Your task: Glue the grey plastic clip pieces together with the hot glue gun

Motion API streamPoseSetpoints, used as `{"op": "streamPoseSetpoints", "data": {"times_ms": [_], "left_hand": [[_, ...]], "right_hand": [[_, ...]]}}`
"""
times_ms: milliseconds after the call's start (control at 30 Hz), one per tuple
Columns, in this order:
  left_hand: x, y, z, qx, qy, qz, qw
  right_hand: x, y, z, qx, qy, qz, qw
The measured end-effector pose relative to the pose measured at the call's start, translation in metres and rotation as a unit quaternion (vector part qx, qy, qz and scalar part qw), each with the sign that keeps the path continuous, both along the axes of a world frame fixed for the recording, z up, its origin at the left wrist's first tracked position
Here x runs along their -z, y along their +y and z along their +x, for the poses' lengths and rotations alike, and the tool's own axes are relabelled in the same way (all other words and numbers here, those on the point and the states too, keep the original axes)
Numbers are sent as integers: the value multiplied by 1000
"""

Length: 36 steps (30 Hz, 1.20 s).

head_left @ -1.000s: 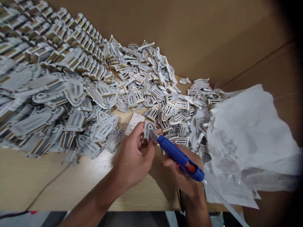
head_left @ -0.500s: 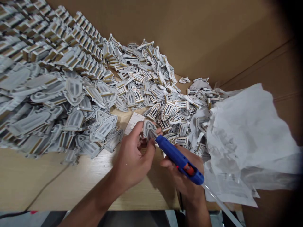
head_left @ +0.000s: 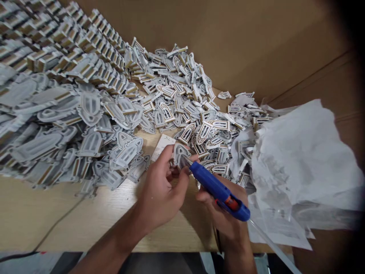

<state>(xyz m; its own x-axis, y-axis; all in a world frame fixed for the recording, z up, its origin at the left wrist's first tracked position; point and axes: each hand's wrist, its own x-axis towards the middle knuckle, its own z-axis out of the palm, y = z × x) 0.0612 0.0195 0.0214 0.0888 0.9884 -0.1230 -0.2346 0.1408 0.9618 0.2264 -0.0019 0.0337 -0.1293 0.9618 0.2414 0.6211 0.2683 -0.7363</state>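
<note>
My left hand (head_left: 164, 186) pinches a small white arched window-shaped piece (head_left: 180, 155), its grey back turned up toward me. A blue hot glue gun (head_left: 212, 183) is gripped in my right hand (head_left: 225, 213), and its nozzle points at the piece. I cannot tell whether the tip touches it. A clear glue stick (head_left: 270, 243) sticks out of the gun's rear end. Just beyond my hands lies a loose heap of similar arched pieces (head_left: 203, 131), some showing gold-patterned fronts.
Stacked rows of arched pieces (head_left: 91, 42) fill the left side. A handwritten paper slip (head_left: 162, 146) lies behind my left hand. Crumpled white paper (head_left: 308, 160) is at the right, cardboard walls (head_left: 256, 45) stand behind, and a cable (head_left: 59, 220) crosses the table's front left.
Both hands keep their holds, with the glue gun still at the piece. The gun has shifted very slightly right in the picture; the view itself has moved a little.
</note>
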Motion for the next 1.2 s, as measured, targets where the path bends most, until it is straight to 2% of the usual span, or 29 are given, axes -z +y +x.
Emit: {"op": "streamPoseSetpoints", "data": {"times_ms": [733,900,1200], "left_hand": [[1,0,-1,6,19,21,1000],[-1,1,0,-3,26,16,1000],[-2,1,0,-3,18,14,1000]], "right_hand": [[-4,6,-4,-20,20,41,999],[-1,5,-3,-16,29,29,999],[-1,5,-1,-7,-2,34,999]]}}
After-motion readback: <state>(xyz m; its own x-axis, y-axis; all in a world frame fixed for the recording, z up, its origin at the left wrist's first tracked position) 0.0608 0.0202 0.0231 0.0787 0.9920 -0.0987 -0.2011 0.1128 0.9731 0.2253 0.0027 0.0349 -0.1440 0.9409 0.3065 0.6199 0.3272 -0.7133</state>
